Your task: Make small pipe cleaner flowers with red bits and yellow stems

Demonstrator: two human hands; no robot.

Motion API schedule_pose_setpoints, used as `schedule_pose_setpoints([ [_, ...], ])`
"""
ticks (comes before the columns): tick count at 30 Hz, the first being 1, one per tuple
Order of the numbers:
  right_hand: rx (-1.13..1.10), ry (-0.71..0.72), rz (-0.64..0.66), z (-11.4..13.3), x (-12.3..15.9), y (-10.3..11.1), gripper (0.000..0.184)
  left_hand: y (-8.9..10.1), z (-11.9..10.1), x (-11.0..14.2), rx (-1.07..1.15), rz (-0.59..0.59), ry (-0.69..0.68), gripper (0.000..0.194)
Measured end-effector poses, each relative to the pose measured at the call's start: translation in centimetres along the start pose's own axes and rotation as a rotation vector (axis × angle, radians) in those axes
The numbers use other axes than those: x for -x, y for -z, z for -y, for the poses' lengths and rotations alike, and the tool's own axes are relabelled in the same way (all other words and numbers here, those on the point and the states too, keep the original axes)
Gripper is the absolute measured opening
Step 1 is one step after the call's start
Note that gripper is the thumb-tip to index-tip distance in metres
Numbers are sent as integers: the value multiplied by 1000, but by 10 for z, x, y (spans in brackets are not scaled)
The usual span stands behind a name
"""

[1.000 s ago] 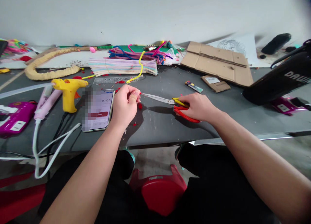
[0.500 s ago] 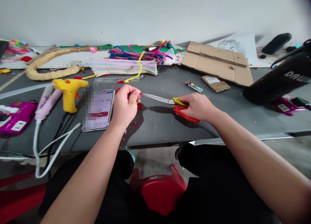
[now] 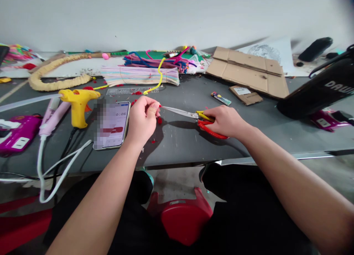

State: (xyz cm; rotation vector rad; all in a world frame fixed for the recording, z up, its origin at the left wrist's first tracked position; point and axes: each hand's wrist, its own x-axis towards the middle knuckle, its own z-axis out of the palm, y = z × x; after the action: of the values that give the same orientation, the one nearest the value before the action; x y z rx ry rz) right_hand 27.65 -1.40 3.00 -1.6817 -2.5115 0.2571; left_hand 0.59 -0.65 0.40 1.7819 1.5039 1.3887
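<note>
My right hand is closed round the handles of a pair of scissors, one handle yellow and the other red. The blades point left, and their tips meet the fingertips of my left hand. That hand pinches a small red piece, mostly hidden by the fingers; its kind is too small to make out. Small red fluffy scraps lie on the grey table just below the blade tips. Left of my left hand lies a phone with a lit screen.
A yellow glue gun and pink-purple power strip stand at left with cables. Behind lie bundled pipe cleaners, a yellow one and a cream curved roll. Flat cardboard and a black bottle are at right.
Both hands and the scissors hold nearly the same position. The phone's timer has gone from 0:05 to 0:06.
</note>
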Motion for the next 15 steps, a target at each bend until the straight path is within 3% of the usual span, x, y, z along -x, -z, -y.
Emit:
schedule_pose_setpoints([
  [15,-1,-21,-10,1,-1,1,35,3,3,-3,46,-23,37,12],
])
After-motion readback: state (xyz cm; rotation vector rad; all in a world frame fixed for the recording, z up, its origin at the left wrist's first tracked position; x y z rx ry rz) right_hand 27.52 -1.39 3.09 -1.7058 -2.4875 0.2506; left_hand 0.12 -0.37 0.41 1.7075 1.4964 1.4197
